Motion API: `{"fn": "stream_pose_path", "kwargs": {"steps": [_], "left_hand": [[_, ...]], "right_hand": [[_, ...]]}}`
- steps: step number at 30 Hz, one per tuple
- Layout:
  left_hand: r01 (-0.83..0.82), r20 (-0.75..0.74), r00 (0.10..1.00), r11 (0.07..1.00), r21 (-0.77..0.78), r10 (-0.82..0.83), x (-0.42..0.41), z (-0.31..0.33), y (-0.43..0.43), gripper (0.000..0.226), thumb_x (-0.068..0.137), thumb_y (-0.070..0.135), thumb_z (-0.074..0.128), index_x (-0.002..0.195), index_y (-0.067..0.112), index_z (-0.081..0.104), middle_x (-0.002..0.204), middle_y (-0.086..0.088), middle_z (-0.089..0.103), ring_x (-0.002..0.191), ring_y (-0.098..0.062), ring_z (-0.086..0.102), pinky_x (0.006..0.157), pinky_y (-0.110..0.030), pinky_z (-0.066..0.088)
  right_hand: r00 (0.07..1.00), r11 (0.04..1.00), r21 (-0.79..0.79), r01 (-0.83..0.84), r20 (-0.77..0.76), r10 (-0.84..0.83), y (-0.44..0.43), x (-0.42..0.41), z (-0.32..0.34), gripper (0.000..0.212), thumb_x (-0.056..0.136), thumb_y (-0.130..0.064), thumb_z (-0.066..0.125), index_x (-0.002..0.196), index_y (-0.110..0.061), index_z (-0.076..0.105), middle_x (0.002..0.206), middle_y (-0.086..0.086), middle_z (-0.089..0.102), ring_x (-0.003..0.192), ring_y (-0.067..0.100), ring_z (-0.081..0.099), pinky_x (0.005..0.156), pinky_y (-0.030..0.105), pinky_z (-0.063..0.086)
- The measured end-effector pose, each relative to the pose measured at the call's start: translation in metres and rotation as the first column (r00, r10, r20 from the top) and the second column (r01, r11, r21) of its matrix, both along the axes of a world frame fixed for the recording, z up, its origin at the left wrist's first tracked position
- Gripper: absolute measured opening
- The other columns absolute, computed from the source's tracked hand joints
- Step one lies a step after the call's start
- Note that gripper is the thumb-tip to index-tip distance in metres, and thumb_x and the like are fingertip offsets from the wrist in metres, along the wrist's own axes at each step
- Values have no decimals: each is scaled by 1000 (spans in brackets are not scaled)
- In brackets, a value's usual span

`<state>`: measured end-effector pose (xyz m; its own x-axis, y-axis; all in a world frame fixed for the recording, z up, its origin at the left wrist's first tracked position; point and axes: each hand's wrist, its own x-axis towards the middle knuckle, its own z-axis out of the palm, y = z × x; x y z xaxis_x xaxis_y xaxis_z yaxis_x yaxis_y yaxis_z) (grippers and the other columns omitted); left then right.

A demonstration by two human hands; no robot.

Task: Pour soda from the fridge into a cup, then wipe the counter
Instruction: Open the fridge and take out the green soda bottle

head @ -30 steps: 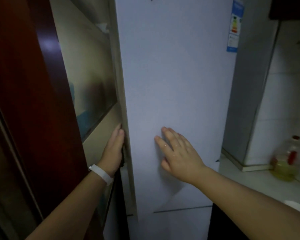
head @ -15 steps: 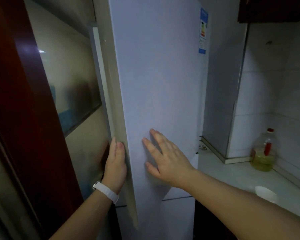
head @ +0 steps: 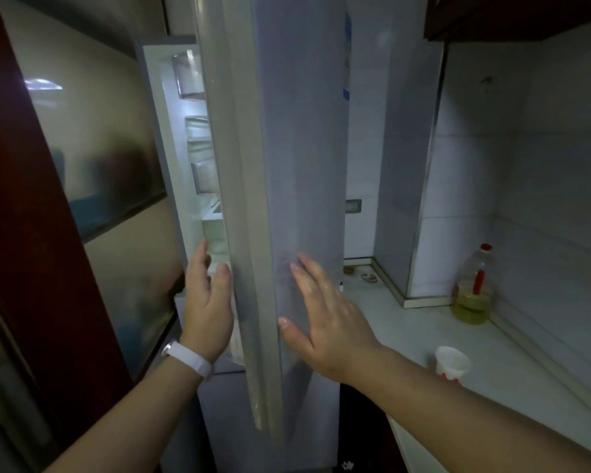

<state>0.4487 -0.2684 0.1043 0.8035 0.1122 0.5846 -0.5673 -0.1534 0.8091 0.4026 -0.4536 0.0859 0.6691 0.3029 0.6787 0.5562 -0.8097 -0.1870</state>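
Head view, sole camera: wide-angle, worn on the head, facing forward and slightly down, close to the fridge door (head: 304,165); surface (head: 417,329) lower right.

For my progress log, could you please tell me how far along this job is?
Done: the fridge door is partly open, lit shelves showing. In hand: the left hand is at the door's edge, the right hand flat on its front. Left: no soda is visible yet; the cup stands on the counter, so fetching, pouring and wiping remain.
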Motion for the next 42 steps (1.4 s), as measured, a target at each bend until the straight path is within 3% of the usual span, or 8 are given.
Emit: {"fn": "stream_pose_path", "kwargs": {"steps": [8,14,17,19,26,32,37,42], "left_hand": [[154,-94,984,987,36,-150,-25,-6,-80,74,92,66,32,152,22,28,155,3,37,141,-8,36,117,-36,29],[202,-70,976,979,-39,-204,-58,-5,-141,32,99,27,52,125,45,45,117,20,61,103,13,59,86,-8,47],[216,-83,972,976,-31,-218,-63,-5,-165,47,87,46,64,130,33,51,119,5,67,110,-7,64,98,-35,52],[244,-98,965,970,-14,-244,-65,-5,-182,70,78,58,62,138,26,45,126,0,64,116,-15,61,102,-46,49],[304,-86,950,951,56,-299,-67,-8,-245,58,79,36,60,135,32,43,116,3,61,103,-16,60,101,-43,49],[396,-69,918,909,130,-390,-65,-9,-288,67,88,20,64,148,20,35,141,-5,51,125,-17,51,109,-39,42],[439,-70,899,892,112,-433,-57,-7,-320,72,80,30,58,147,22,35,139,1,52,121,-13,54,106,-40,45],[416,-33,909,906,73,-415,-49,-13,-336,63,78,26,61,135,36,36,124,7,55,110,-5,57,94,-39,52]], "right_hand": [[998,997,82,-1,55,-3,-56,-57,-6,77,94,-49,43,151,-34,-7,162,-6,0,142,21,28,98,44,48],[986,976,143,164,-54,-158,-100,-86,-8,84,93,-50,43,139,-52,-27,154,-20,-14,141,-2,3,107,25,20],[964,947,194,255,-127,-234,-127,-96,-7,91,96,-46,48,132,-54,-35,152,-26,-17,131,-14,-3,109,21,17],[939,921,211,328,-178,-294,-144,-101,-4,90,97,-47,47,129,-52,-37,156,-23,-15,133,-10,0,109,21,17],[858,804,306,509,-256,-446,-195,-101,-5,93,97,-45,48,136,-44,-36,162,-13,-11,144,12,20,97,20,27],[785,713,332,618,-303,-540,-232,-96,-11,92,95,-48,49,146,-40,-28,160,-15,-9,144,17,24,104,33,42],[747,653,361,665,-323,-582,-255,-82,-13,92,95,-43,49,147,-40,-27,160,-12,-6,145,21,23,106,42,44],[750,648,378,661,-324,-577,-262,-75,-15,93,95,-40,50,150,-31,-24,161,-8,-4,143,20,23,105,31,36]]}}
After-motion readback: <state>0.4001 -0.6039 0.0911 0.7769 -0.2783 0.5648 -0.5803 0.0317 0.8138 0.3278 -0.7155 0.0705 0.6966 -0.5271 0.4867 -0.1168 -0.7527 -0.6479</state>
